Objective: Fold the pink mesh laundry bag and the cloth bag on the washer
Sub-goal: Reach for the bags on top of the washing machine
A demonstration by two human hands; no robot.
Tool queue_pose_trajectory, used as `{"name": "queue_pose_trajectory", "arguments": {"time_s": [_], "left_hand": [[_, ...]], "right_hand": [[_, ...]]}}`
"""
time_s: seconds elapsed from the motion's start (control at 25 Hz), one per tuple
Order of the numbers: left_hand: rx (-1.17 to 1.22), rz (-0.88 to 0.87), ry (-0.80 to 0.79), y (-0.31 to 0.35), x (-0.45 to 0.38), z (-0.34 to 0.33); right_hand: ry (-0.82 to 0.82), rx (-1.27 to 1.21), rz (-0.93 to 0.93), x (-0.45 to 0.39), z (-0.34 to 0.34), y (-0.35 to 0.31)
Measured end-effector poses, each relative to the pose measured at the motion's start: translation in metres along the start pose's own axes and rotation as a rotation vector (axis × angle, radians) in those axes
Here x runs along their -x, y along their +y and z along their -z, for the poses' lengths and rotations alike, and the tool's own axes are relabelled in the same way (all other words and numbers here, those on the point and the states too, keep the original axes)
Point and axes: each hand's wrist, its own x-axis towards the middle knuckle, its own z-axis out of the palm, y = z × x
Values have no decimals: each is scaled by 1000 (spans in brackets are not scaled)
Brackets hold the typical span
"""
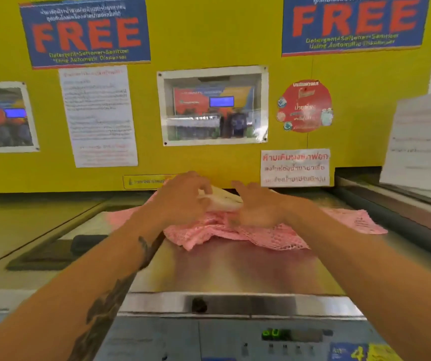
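Both arms reach forward over the washer (235,272); left hand (180,199) grips the cream cloth bag (222,200), right hand (257,204) fingers spread above the pink mesh laundry bag (235,234).

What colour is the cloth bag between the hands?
Off-white or cream, seen in the head view: the cloth bag lies atop the pink mesh laundry bag.

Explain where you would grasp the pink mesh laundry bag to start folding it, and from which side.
Grip the pink mesh laundry bag at its flat right corner, coming from the right. That end lies spread and clear on the washer, while its middle is bunched under the hands and the cloth bag.
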Motion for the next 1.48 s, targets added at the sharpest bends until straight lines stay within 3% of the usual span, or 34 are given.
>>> {"name": "queue_pose_trajectory", "arguments": {"time_s": [0.2,0.32,0.4,0.6,0.68,0.76,0.88,1.0,1.16,1.32,1.48], "left_hand": [[-46,-28,219,-5,-31,-8],[-292,-197,310,2,-16,-18],[-355,-263,193,15,-3,-25],[-31,22,-261,23,-12,-34],[13,-3,-486,10,-19,-38],[-41,-51,-540,-6,-22,-45],[-112,-167,-440,-31,-27,-49],[-177,-223,-431,-50,-28,-37],[-258,-230,-457,-62,-17,-20],[-338,-289,-337,-65,-8,-10],[-239,-358,-168,-69,-3,-17]], "right_hand": [[-112,-69,29,-35,0,13],[-77,-25,51,-40,1,32],[-52,-65,38,-36,7,41],[-128,-228,-17,-26,12,49],[-58,-265,-39,-29,11,50],[46,-232,-50,-29,8,51],[236,-80,0,-22,1,52],[309,312,-111,-4,9,39],[139,665,-412,14,10,23],[-101,550,-655,21,-3,32],[-86,100,-525,23,-2,38]]}}
